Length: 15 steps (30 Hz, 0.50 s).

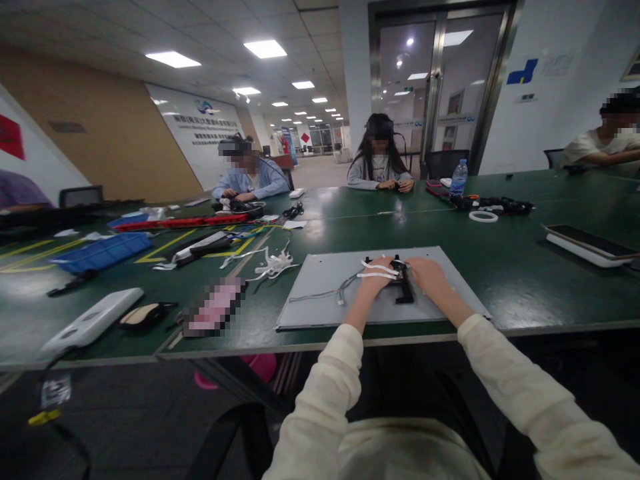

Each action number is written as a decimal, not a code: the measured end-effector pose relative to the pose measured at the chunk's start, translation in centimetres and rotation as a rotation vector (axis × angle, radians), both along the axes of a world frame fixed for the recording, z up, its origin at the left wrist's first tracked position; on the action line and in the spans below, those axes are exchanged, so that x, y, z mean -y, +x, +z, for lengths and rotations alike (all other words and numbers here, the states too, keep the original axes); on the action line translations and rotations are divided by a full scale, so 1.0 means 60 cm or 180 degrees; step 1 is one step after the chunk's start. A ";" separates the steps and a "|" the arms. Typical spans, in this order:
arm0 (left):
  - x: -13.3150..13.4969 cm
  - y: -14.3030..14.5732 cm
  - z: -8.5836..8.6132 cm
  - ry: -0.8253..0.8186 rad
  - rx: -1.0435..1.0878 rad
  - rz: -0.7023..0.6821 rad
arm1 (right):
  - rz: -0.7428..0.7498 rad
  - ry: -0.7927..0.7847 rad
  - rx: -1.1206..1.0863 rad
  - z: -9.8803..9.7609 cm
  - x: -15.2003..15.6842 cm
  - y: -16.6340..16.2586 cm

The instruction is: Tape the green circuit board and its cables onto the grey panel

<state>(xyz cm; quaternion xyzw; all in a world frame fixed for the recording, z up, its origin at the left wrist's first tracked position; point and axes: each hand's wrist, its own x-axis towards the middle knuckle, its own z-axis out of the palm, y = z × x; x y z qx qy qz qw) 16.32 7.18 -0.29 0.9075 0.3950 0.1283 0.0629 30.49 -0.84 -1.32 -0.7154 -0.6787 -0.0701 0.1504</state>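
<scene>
A flat grey panel lies at the table's edge in front of me. On it rests a black plastic bracket with an angular frame. My left hand is closed at the bracket's left side, with white strips crossing over its fingers. From the right, my right hand reaches the bracket's upper end with its fingers pinched; what is between them is too small to make out. A thin grey cable with a small white connector runs left from my left hand across the panel.
Left of the panel lie a pink phone-like item, tangled white strips, a mouse, a white power strip and a blue tray. A bottle and a white ring are farther right. Co-workers sit across the table.
</scene>
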 end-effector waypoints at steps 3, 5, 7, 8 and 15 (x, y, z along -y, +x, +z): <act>0.001 -0.001 -0.002 0.0046 0.0009 -0.0059 | 0.0027 0.0015 0.0037 -0.002 0.003 0.003; 0.002 -0.001 -0.001 0.0064 0.0002 -0.0092 | 0.0075 0.0014 0.0080 -0.003 0.006 0.005; 0.002 -0.001 -0.001 0.0067 -0.0011 -0.0103 | 0.0146 0.0014 0.0123 -0.004 0.008 0.007; 0.002 -0.001 -0.001 0.0069 -0.0017 -0.0104 | 0.0177 0.0011 0.0136 -0.004 0.009 0.008; -0.004 0.003 -0.002 0.0094 -0.0059 -0.0053 | 0.0218 -0.0123 0.0114 -0.003 0.021 0.009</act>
